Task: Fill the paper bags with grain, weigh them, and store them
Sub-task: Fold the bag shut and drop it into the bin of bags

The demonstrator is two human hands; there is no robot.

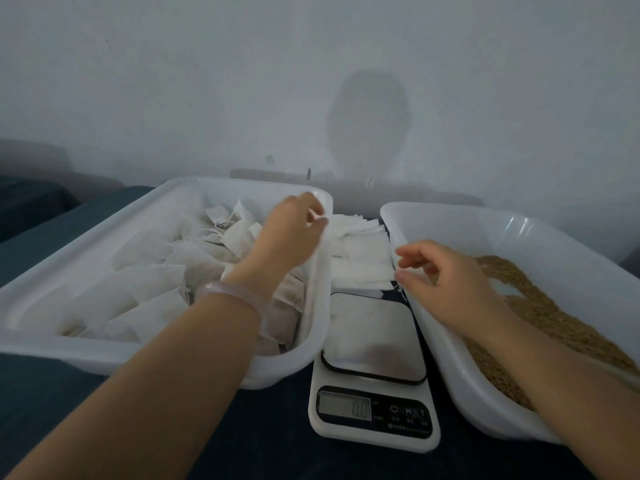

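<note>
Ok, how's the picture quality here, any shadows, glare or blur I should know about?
Head view: dim, bluish light; a head-shaped shadow falls on the wall; glare streaks the grain tub's rim; the left hand is softly blurred at its fingertips; the wide-angle lens bows the tub edges; the scale display is soft but readable.

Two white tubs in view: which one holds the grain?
The right tub, under the right hand: brown grain lies in it. The left tub holds white paper bags.
</note>
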